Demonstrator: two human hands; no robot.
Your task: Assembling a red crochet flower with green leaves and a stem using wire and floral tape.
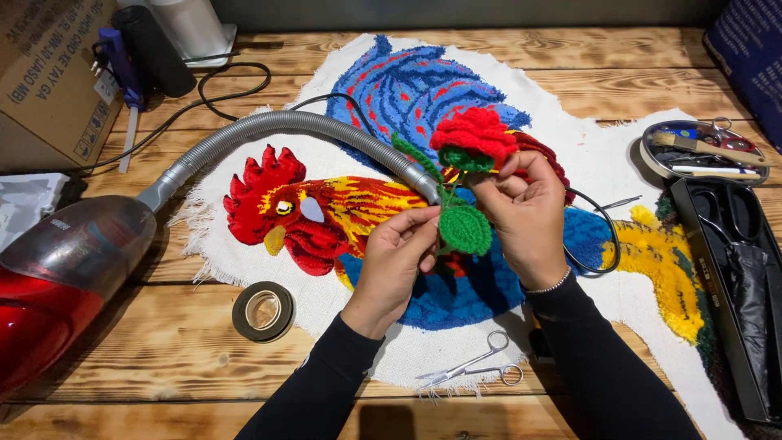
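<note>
Head view: your left hand pinches the crocheted rose at its stem below the leaf; right hand grips under the bloom, above the rooster rug. Keep the stem taut, leaf untwisted.

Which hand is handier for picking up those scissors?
Probably the right hand: the scissors lie just beside its forearm. But both hands grip the crocheted rose, the left hand at the stem.
</note>
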